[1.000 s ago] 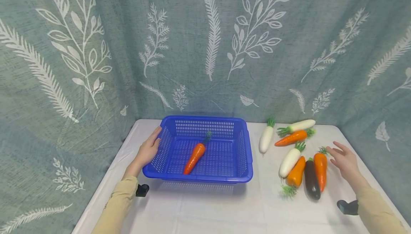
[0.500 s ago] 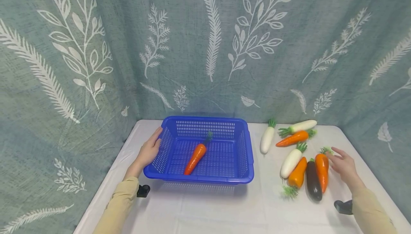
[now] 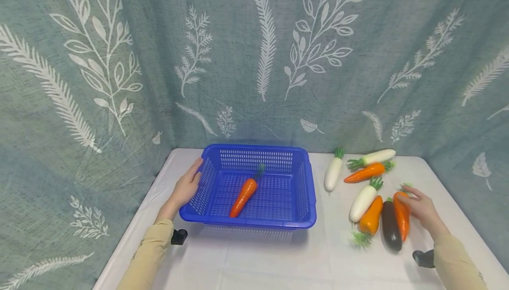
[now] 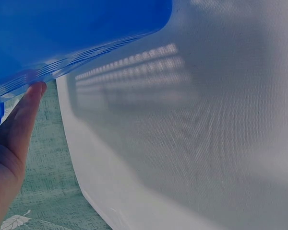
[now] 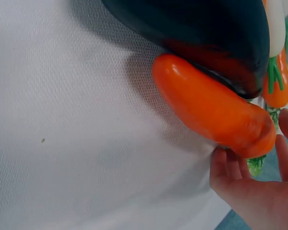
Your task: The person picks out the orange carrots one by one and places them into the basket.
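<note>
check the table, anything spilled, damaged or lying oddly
No spill or clear damage shows. One mild oddity: the orange carrot between the white radish and the eggplant has its leaves toward the camera, while both neighbours lie the other way.

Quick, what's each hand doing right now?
Left hand: open, touching the blue basket.
Right hand: fingers curled round the thick end of the carrot beside the eggplant; firmness can't be told.

Bare right hand (image 5: 254,196): curved around the far, leafy end of a glossy orange carrot (image 5: 211,105).
Glossy dark eggplant (image 5: 197,33): lay left, just beside the carrot.
White textured cloth (image 5: 77,129): lay beneath.
</note>
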`<state>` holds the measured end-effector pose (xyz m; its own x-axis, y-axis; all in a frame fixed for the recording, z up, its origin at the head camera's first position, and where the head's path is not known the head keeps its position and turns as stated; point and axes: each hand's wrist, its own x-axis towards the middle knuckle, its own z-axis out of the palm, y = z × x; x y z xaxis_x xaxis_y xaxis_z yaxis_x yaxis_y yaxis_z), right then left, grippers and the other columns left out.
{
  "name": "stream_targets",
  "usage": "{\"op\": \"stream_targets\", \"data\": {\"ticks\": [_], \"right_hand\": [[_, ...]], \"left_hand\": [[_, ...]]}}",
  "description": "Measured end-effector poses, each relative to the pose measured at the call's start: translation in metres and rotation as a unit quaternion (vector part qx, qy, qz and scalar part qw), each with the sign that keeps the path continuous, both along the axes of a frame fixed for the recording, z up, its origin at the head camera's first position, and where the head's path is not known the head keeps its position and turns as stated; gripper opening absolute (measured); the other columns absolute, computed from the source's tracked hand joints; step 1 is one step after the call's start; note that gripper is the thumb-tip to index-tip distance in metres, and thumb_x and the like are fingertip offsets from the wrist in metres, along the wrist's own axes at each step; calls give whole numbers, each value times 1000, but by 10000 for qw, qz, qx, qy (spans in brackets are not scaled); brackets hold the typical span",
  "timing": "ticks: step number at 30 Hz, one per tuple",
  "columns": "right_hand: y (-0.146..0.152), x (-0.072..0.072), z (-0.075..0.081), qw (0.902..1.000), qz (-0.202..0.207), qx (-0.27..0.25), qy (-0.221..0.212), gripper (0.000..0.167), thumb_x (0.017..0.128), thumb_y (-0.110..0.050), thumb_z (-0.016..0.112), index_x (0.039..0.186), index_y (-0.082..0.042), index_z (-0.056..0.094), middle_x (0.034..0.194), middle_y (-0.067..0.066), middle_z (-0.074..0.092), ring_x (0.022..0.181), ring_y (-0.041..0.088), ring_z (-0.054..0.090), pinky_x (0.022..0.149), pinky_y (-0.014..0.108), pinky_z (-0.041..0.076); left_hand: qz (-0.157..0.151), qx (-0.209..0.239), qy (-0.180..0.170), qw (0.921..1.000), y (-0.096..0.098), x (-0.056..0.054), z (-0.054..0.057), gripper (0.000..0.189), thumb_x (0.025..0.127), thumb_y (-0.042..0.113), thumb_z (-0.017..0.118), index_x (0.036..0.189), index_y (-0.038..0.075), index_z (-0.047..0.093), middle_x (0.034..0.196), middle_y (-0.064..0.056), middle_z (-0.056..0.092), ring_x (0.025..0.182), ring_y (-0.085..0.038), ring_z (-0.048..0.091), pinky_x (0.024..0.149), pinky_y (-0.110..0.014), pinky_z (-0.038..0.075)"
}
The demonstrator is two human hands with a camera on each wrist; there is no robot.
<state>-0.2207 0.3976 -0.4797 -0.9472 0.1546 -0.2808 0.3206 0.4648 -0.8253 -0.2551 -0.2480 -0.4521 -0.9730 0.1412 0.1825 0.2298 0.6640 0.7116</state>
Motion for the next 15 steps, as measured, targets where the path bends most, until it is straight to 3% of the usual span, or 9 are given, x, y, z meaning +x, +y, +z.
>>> {"op": "stream_targets", "data": {"ticks": [6, 15], "right_hand": [[4, 2, -5, 9993, 264, 276, -33, 73, 101, -36, 47, 149, 11, 16, 149, 41, 13, 130, 56, 27, 107, 64, 32], [4, 1, -9, 9996, 43, 85, -265, 80, 99, -42, 51, 151, 7, 15, 151, 40, 9, 133, 55, 22, 110, 63, 28]], "left_hand": [[11, 26, -15, 10000, 0, -1, 0, 47, 105, 3, 32, 150, -7, 26, 157, -23, 21, 143, -42, 21, 118, -52, 18], [6, 56, -20, 10000, 0, 0, 0, 47, 105, 3, 32, 150, -7, 26, 157, -23, 21, 143, -42, 20, 118, -52, 17]]}}
